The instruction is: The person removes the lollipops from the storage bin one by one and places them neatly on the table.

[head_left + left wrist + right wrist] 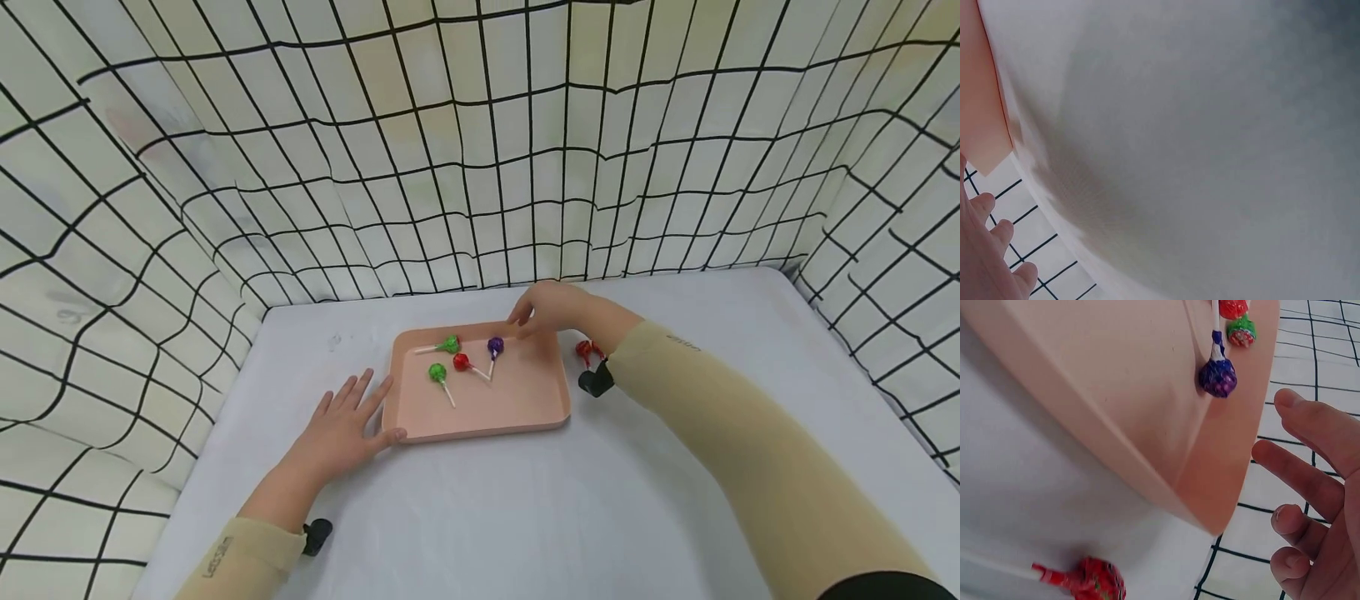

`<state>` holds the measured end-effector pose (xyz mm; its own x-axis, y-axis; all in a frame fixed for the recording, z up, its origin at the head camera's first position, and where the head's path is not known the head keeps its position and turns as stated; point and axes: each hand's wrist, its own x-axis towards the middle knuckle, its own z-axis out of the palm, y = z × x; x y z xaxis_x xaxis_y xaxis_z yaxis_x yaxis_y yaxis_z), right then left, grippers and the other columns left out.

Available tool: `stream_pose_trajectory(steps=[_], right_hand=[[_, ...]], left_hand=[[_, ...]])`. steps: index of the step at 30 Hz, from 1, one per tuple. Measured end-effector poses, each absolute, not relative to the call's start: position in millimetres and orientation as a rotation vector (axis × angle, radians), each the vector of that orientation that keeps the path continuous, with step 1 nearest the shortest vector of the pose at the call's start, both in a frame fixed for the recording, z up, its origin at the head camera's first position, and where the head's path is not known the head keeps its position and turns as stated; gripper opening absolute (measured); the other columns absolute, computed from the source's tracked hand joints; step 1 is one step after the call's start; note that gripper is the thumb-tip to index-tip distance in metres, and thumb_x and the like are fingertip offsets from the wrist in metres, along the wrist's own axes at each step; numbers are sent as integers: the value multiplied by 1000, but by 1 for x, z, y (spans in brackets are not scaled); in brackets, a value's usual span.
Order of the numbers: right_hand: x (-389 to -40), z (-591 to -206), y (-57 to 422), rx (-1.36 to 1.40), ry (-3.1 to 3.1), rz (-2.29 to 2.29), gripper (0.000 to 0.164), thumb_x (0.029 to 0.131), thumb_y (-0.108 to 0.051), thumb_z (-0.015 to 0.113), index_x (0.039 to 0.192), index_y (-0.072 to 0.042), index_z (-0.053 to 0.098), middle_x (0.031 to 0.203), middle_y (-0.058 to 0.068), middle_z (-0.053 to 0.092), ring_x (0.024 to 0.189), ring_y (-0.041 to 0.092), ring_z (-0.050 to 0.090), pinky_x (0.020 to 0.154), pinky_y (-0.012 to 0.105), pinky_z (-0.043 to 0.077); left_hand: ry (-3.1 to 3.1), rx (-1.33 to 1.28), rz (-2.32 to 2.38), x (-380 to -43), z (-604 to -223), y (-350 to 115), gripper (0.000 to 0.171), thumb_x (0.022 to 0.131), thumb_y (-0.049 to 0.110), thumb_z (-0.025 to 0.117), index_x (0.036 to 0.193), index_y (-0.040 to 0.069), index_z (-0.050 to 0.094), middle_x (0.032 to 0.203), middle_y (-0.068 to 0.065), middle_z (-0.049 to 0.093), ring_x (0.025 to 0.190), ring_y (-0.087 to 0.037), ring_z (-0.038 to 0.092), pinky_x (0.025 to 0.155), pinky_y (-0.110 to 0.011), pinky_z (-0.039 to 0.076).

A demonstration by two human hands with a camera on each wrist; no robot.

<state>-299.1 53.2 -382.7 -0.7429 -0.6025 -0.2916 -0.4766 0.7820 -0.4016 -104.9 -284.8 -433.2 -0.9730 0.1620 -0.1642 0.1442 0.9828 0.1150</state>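
positions are read from the tray centre in the head view, with 12 o'clock at the far side. the tray point(517, 410) lies on the white table point(487, 508) between the two hands. the left hand point(339, 439) sits at 8 o'clock: fingers extended and spread, grasping nothing, thumb and index tip at the rim. the right hand point(553, 306) sits at 1 o'clock: fingers parted and partly bent, tips beside the far rim, grasping nothing; contact with the rim cannot be confirmed. the tray carries four pops: the upper green pop point(450, 343) at 11 o'clock, stick toward 9; the lower green pop point(437, 372) at 9 o'clock, stick toward 5; the red pop point(461, 362) near the centre, stick toward 4; the purple pop point(495, 345) at 1 o'clock, stick toward 6. the outer red pop point(584, 350) rests on the table between 2 and 3 o'clock, near the right sleeve point(720, 425).
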Motion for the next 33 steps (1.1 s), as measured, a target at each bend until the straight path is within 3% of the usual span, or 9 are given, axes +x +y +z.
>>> stream_pose_trajectory(steps=[17, 25, 33], right_hand=[[-289, -395, 13, -905, 2563, -259, 30, 92, -31, 72, 121, -25, 73, 103, -10, 68, 97, 11, 58, 90, 33, 49], [-287, -401, 6, -941, 2567, -165, 33, 96, -24, 66, 129, -24, 69, 110, -7, 68, 99, 12, 57, 97, 33, 47], [-287, -403, 5, -980, 2560, -117, 22, 97, -24, 65, 118, -25, 74, 99, -7, 65, 92, 14, 56, 89, 30, 48]], left_hand=[[2978, 236, 150, -102, -437, -288, 96, 86, 79, 45, 159, 20, 23, 164, -19, 15, 149, -43, 12, 117, -65, 10], [2970, 236, 168, -102, -435, -286, 97, 86, 79, 44, 159, 19, 23, 164, -18, 15, 149, -42, 11, 117, -64, 9], [2969, 239, 155, -103, -432, -286, 96, 87, 77, 47, 159, 19, 23, 164, -18, 14, 149, -42, 11, 117, -63, 8]])
